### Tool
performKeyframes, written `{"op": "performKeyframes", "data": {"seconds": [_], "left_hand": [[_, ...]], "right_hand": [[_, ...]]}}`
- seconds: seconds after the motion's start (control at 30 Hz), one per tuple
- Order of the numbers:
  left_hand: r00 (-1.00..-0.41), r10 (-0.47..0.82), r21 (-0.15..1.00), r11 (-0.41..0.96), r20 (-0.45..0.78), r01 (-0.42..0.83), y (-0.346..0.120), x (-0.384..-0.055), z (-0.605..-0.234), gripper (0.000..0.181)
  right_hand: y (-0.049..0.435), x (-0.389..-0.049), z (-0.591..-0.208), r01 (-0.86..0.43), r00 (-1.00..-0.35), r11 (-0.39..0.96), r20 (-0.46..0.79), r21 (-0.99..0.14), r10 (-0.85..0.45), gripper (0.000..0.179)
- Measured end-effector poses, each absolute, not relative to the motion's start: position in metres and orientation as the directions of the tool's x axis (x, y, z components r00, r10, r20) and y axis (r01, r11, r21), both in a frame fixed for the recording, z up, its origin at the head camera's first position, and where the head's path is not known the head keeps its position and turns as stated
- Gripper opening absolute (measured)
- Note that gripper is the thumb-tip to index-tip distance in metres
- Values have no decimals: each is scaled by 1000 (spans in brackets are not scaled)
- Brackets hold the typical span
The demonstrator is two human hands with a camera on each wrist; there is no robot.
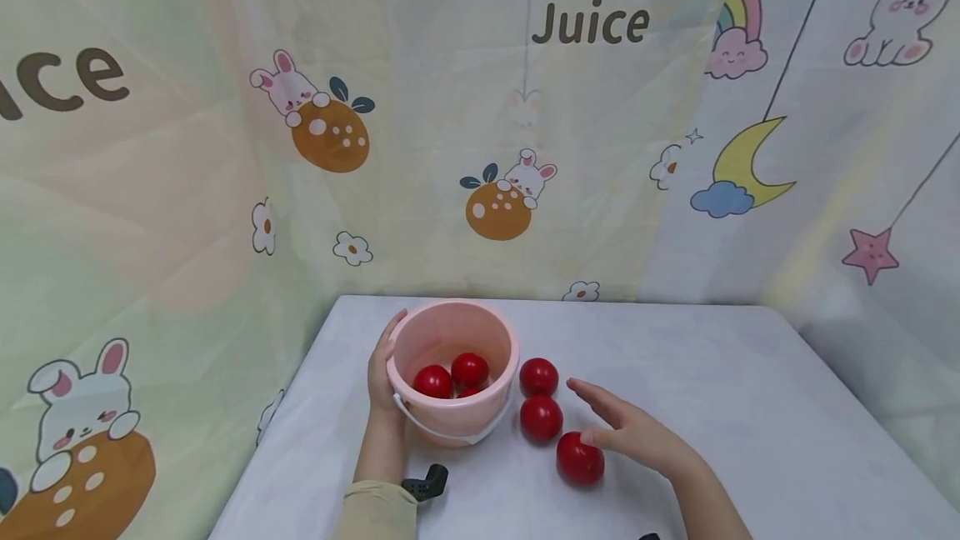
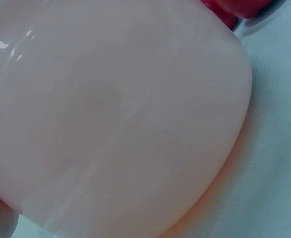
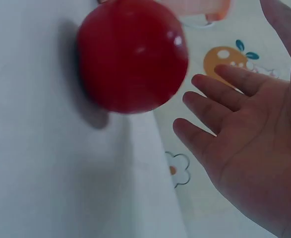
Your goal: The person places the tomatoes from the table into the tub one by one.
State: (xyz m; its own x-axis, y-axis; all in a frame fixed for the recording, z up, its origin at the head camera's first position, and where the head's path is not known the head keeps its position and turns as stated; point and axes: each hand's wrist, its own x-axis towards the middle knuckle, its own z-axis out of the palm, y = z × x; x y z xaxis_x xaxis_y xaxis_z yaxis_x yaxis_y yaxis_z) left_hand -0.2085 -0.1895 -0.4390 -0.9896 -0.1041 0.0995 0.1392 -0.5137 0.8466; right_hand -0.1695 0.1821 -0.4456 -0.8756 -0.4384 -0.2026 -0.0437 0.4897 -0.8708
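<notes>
The pink, round plastic bucket (image 1: 457, 417) looks smooth and glossy. Smooth red, round fruits (image 1: 541, 419) shine; the white cloth-like tabletop (image 1: 660, 357) looks matt.

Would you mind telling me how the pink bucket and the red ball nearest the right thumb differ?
The bucket is pale pink; the red ball is deep, glossy red. The bucket is clearly larger than the ball. The bucket is open-topped with a white handle, the ball round and without one. Both rest on the white table.
</notes>
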Motion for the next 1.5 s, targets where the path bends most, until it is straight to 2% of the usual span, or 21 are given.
{"op": "performKeyframes", "data": {"seconds": [0.3,0.83,1.13,1.5], "left_hand": [[-990,-94,849,-511,102,136,-187,-209,-440,47],[-990,-92,847,-512,110,142,-189,-211,-444,45],[-989,-98,850,-507,111,145,-190,-211,-441,46],[-988,-116,855,-498,100,145,-190,-211,-442,46]], "right_hand": [[187,-165,-469,31,-851,515,-292,-857,-435,95],[188,-161,-487,7,-846,498,-271,-867,-459,99],[188,-162,-489,22,-856,533,-292,-846,-427,95],[190,-164,-492,25,-858,558,-304,-830,-414,77]]}}
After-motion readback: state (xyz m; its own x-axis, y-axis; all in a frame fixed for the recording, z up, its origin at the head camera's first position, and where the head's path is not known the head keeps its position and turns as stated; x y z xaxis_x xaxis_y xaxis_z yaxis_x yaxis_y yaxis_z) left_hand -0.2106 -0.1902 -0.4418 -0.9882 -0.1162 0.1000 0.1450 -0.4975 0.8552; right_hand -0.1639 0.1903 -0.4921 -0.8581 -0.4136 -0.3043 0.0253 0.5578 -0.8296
